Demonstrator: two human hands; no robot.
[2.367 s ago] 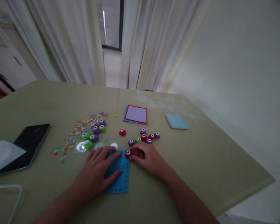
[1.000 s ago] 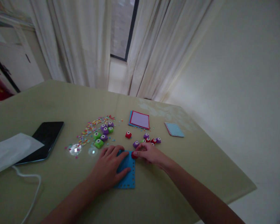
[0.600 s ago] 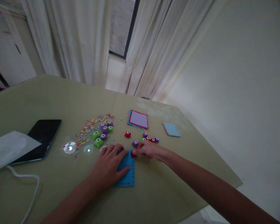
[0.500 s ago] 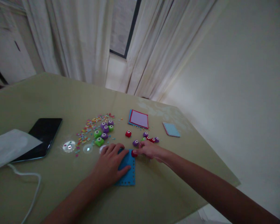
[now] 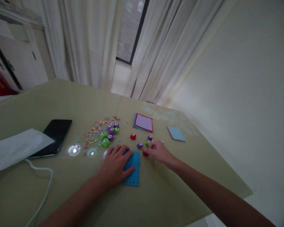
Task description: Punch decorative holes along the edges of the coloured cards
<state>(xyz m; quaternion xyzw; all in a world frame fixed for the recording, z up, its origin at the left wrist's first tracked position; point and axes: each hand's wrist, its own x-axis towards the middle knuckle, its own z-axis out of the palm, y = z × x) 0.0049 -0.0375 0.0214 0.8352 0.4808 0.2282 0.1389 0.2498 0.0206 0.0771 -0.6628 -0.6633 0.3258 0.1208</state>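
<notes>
My left hand (image 5: 115,162) lies flat with its fingers spread on a blue sheet (image 5: 134,176), pressing it to the table. Small punched holes run along the sheet's right and bottom edges; the rest is under the hand. Just right of the sheet, my right hand (image 5: 160,153) pinches a red craft punch (image 5: 145,153), which is apart from the sheet's edge. A small pale bit (image 5: 155,162) shows below that hand. Beyond the fingers are a purple punch (image 5: 139,145), a green punch (image 5: 148,143) and another red punch (image 5: 133,136), with more partly hidden.
Several purple and green punches (image 5: 110,130) sit left of centre beside scattered coloured confetti (image 5: 97,127). Stacked coloured sheets (image 5: 144,122) and a light blue sheet (image 5: 176,133) lie farther back. At left are a black tablet (image 5: 58,134), white paper (image 5: 21,145), a white cable (image 5: 50,176) and clear discs (image 5: 92,153).
My right hand has drawn the red punch away from the blue sheet's right edge, to the right. My left hand stays on the sheet. The view has shifted slightly.
</notes>
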